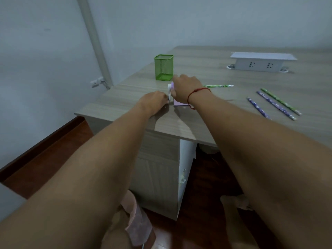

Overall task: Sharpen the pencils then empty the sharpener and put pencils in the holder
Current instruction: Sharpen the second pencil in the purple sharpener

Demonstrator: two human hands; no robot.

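Our right hand (185, 90) is clamped over the top of the pink sharpener (179, 103), which stands near the desk (206, 72) corner, while our left hand (154, 101) is closed at the white crank (169, 92) on the sharpener's left side. A green pencil (218, 86) sticks out to the right from behind our right hand, its long axis along the desk and in line with the sharpener; whether its tip is inside we cannot tell. Three more pencils (274, 105) lie well apart to the right, nearer our right hand. The green mesh holder (163, 67) stands just beyond the sharpener, apparently empty, so we judge the sharpening is underway
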